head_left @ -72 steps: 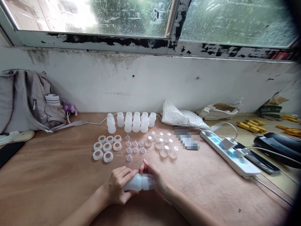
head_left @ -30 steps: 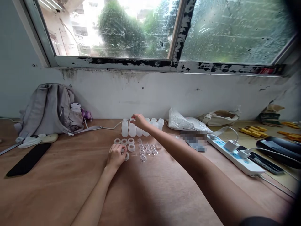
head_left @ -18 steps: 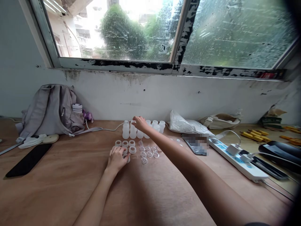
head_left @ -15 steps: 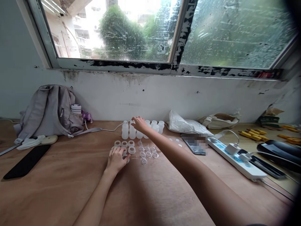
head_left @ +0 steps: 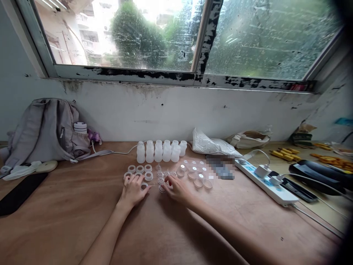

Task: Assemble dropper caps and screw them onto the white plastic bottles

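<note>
My left hand (head_left: 134, 190) rests with its fingers spread over a group of translucent white rings (head_left: 148, 176), partly hiding the nearest ones. To its right, my right hand (head_left: 176, 189) has thumb and fingers brought together at a clear round plastic piece (head_left: 161, 189), the nearest of a cluster. Part of that cluster is hidden behind the hand. Behind both hands, several frosted white bottles (head_left: 158, 151) stand upright in a row. Right of my right hand lie clear round caps (head_left: 198, 183) and small white discs (head_left: 194, 168).
A phone (head_left: 222, 167) and a white power strip (head_left: 264, 180) with plugs and cables lie on the right. Behind them are a white plastic bag (head_left: 209, 143) and a beige bag (head_left: 249, 141). On the left are a grey backpack (head_left: 46, 129) and a black flat object (head_left: 22, 193).
My right hand has come back from the bottle row to the clear plastic pieces, uncovering bottles and the clear caps. My left hand stays over the white rings. The view has shifted slightly.
</note>
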### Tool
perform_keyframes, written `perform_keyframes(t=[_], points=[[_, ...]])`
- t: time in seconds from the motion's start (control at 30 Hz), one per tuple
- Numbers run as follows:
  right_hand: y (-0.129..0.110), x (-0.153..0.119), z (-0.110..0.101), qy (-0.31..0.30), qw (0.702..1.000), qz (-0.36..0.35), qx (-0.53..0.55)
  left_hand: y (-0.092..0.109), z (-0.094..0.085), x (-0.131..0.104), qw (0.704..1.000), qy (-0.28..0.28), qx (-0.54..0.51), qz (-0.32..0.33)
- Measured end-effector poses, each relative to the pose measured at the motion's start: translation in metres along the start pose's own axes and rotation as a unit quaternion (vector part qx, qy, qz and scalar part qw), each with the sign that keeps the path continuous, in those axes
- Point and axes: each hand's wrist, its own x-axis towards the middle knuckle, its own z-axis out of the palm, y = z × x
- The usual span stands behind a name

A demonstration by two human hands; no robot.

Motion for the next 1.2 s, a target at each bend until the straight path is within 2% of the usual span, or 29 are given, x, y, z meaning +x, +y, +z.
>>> perform_keyframes(t=[0.13,0.3,0.47,0.57,0.67,0.77,0.97,1.07,1.2], points=[[0.001,-0.017,0.012,0.005,0.999,-0.008,0.033,0.01,0.004,-0.003,0.998,-0.004,-0.051,0.027],[0.012,-0.023,0.009,0.024,0.991,0.015,0.13,0.023,0.001,-0.008,0.996,-0.041,-0.058,0.061],[0.03,-0.037,0.001,0.019,0.972,0.029,0.235,0.026,0.001,-0.009,0.997,-0.053,-0.036,0.047],[0.031,-0.039,-0.003,0.03,0.965,0.023,0.261,0.028,0.01,-0.01,0.993,-0.035,-0.11,0.016],[0.029,-0.037,-0.005,0.04,0.964,0.015,0.261,0.038,0.021,-0.011,0.967,-0.019,-0.25,-0.041],[0.028,-0.037,-0.006,0.045,0.963,0.021,0.265,0.053,0.031,-0.009,0.929,-0.042,-0.362,-0.061],[0.027,-0.04,-0.007,0.068,0.951,0.047,0.299,0.076,0.044,0.001,0.894,-0.071,-0.44,-0.046],[0.024,-0.042,-0.007,0.049,0.932,0.051,0.357,0.082,0.049,0.005,0.873,-0.07,-0.479,-0.052],[0.02,-0.043,-0.007,0.028,0.882,0.071,0.465,0.082,0.053,0.004,0.855,-0.079,-0.505,-0.088]])
